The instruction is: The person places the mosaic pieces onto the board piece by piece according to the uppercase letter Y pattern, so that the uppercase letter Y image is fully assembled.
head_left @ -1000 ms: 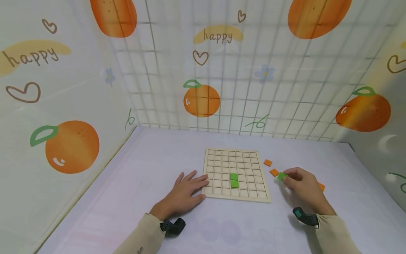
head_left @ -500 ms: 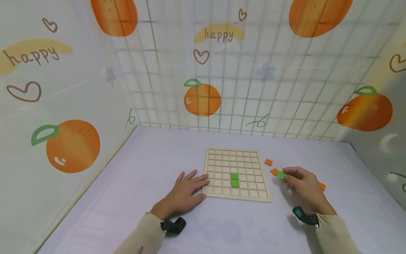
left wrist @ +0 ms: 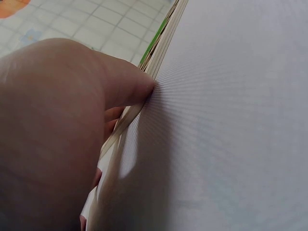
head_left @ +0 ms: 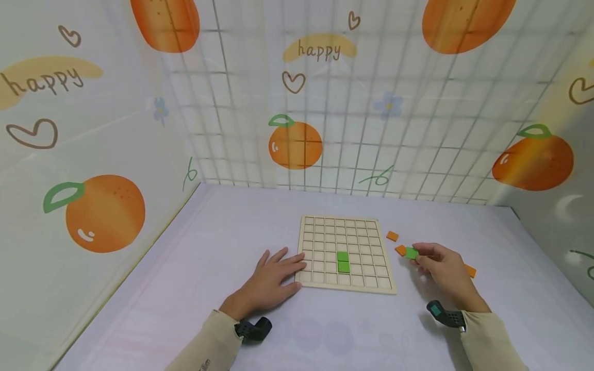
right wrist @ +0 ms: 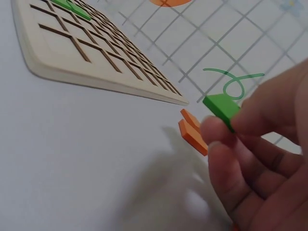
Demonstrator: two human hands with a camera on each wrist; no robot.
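Note:
A square wooden grid board (head_left: 366,291) lies flat on the table, with two green tiles (head_left: 343,262) set in neighbouring cells of one column. My left hand (head_left: 269,281) rests at the board's left edge, fingers spread and fingertips touching the rim; the left wrist view shows its thumb against the near edge. Right of the board, my right hand (head_left: 443,270) pinches a green square tile (right wrist: 222,109) between thumb and fingers, raised above the table. Orange tiles (head_left: 392,236) lie near that hand, one of them partly hidden behind it.
A white cloth covers the table (head_left: 325,335). Behind it stands a wall (head_left: 241,129) with a grid and printed oranges, and patterned side walls close in at left and right. Each wrist wears a dark strap device (head_left: 254,330).
My right hand has turned the pinched green tile slightly while staying right of the board. The left hand keeps its place at the board's edge.

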